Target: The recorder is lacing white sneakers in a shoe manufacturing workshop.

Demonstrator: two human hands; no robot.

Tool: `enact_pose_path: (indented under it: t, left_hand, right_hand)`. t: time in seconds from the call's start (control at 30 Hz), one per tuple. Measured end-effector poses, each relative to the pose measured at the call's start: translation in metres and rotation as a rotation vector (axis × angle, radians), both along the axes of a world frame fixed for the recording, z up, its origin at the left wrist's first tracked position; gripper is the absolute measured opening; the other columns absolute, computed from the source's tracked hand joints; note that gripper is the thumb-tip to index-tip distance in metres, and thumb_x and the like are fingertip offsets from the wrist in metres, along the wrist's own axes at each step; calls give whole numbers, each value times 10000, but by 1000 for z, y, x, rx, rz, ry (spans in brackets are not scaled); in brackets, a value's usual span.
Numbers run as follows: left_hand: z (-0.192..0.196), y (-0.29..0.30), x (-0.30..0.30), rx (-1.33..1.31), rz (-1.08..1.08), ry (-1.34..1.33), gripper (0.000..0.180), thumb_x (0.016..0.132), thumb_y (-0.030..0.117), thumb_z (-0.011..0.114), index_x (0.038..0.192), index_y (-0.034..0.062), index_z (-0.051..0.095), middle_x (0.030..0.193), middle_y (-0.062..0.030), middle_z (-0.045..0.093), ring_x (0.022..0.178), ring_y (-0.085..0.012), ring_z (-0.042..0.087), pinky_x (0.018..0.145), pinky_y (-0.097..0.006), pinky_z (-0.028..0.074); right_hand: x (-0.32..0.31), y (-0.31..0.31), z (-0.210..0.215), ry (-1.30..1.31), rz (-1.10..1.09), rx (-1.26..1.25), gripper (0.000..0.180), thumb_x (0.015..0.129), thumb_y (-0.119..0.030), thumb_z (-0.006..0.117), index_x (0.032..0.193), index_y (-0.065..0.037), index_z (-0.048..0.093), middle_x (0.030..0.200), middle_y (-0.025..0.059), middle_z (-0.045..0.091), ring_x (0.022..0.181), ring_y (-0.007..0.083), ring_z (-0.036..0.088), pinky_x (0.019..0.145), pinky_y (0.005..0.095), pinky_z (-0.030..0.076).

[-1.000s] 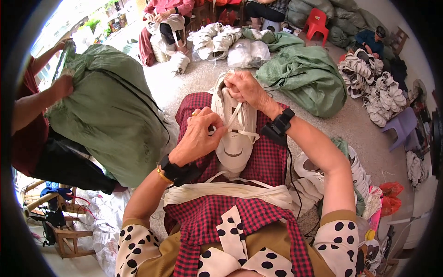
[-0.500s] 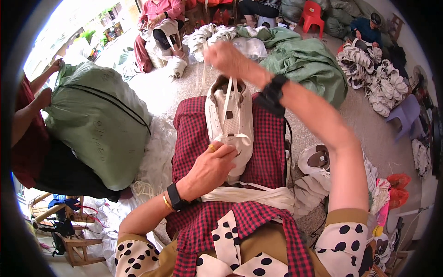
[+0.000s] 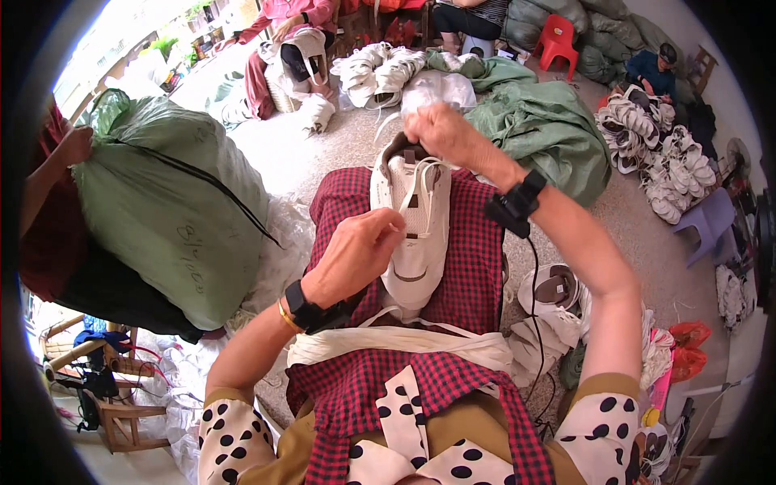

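A white sneaker [image 3: 414, 234] lies toe-toward-body on the red checked apron [image 3: 477, 267], steadied for lacing. The left hand [image 3: 356, 255] pinches a lace at mid-shoe; farther out, the right hand [image 3: 440, 133] grips the lace ends, pulling them taut

The left hand [image 3: 356, 255] is covering part of the white shoe [image 3: 414, 234]; the right hand [image 3: 440, 133] is hiding its heel, with the lace ends too thin to follow.

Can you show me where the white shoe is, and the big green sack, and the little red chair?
white shoe [image 3: 414, 242], head view, on its toe.
big green sack [image 3: 174, 210], head view, on its side.
little red chair [image 3: 560, 36], head view, on its back.
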State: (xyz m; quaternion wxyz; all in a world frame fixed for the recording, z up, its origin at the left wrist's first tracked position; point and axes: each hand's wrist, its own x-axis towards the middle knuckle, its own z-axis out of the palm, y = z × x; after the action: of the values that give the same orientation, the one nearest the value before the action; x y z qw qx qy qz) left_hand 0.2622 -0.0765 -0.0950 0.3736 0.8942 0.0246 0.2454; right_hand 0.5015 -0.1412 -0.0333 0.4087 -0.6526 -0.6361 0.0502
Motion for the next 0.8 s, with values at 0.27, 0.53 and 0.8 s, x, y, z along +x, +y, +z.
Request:
enact_pose_path:
  t: [0.27,0.53,0.8]
  left_hand:
    - [4,17,7,236,-187,47,61,866,24,576,911,-3,545,772,-141,603,682,-270,618,627,-380,490]
    - [-11,17,6,-56,-242,50,80,841,-13,585,904,-3,537,741,-99,561,662,-210,564,637,-326,481]
    - [-17,10,12,0,-150,-28,91,819,-4,605,891,-5,550,701,-112,565,613,-215,572,587,-343,477]
  right_hand:
    - [-36,-51,-8,181,58,-39,345,942,-275,546,825,39,632,663,101,598,654,145,562,641,344,458]
    - [-57,-84,-38,-277,68,-248,230,813,-181,683,825,44,638,714,256,634,736,434,665,659,490,538]
    - [-43,-76,-33,85,255,-474,232,781,-223,667,834,2,651,636,165,564,591,212,553,597,392,432]
